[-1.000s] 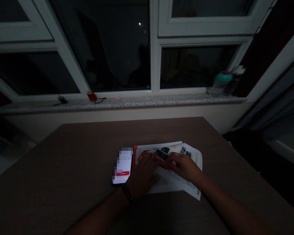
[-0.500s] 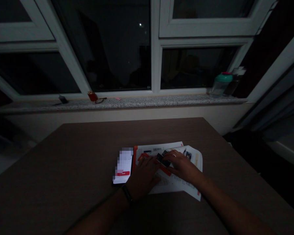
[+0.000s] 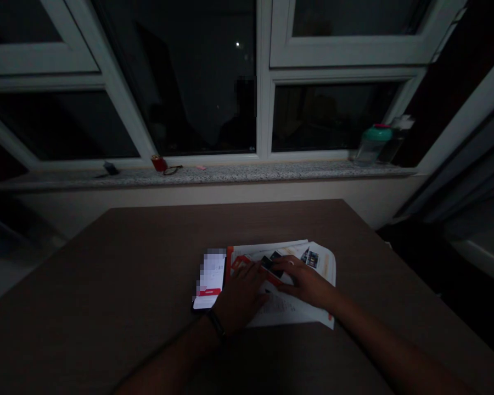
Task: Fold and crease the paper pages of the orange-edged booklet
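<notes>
My left hand (image 3: 242, 296) and my right hand (image 3: 304, 282) lie close together on a spread of printed papers (image 3: 290, 310). Their fingertips meet around a small black object (image 3: 270, 264) on a red-edged sheet (image 3: 241, 262). The hands partly hide that object, and the dim light hides whether either hand grips it. A smartphone (image 3: 209, 280) with a lit, blurred screen lies on the table just left of my left hand. A dark band (image 3: 217, 323) circles my left wrist.
The papers and phone lie on a brown wooden table (image 3: 107, 274). Beyond it runs a speckled stone window sill (image 3: 239, 174) holding a small red item (image 3: 158, 163), glasses (image 3: 173, 170), a dark object (image 3: 111, 168), and a green-capped bottle (image 3: 372, 145) at the right.
My right hand has shifted slightly left, and the black object now lies lower and flatter between my fingers. The papers have turned a little, and the whole view has moved slightly.
</notes>
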A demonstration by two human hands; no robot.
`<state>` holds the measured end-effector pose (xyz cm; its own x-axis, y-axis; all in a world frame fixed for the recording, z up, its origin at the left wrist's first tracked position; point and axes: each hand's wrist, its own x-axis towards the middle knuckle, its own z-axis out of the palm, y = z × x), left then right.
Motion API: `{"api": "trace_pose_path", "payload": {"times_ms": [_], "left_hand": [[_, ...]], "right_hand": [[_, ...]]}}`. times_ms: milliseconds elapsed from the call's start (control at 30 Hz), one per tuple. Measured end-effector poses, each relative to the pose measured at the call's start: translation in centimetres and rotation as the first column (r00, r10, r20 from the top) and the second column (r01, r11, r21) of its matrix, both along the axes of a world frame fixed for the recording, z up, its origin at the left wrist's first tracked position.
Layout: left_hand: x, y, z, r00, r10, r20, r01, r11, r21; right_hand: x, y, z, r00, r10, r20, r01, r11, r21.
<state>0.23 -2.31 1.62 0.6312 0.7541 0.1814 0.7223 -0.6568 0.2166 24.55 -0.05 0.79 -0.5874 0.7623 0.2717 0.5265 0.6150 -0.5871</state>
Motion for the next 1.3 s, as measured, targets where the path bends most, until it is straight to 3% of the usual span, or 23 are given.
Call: {"api": "trace_pose_path", "payload": {"times_ms": [333, 700, 1000, 1300], "left_hand": [[0.5, -0.6, 0.6, 1.0, 0.007, 0.017, -0.007, 1.0, -0.01], [0.7, -0.6, 0.9, 0.999, -0.024, 0.035, 0.025, 1.0, -0.011], [0.8, -1.0, 1.3, 0.997, 0.082, -0.009, -0.082, 0.996, -0.024], [0.9, -1.1, 1.8, 0.998, 0.056, -0.005, -0.056, 0.998, -0.007]], "right_hand": [[0.0, -0.1, 0.0, 0.999, 0.012, -0.041, -0.01, 0.998, 0.059], [0.8, 0.0, 0.2, 0.999, 0.036, -0.006, -0.036, 0.999, 0.035], [1.1, 0.0, 0.4, 0.997, 0.074, -0.025, -0.073, 0.996, 0.059], [1.2, 0.0, 0.2, 0.997, 0.078, -0.026, -0.076, 0.994, 0.082]]}}
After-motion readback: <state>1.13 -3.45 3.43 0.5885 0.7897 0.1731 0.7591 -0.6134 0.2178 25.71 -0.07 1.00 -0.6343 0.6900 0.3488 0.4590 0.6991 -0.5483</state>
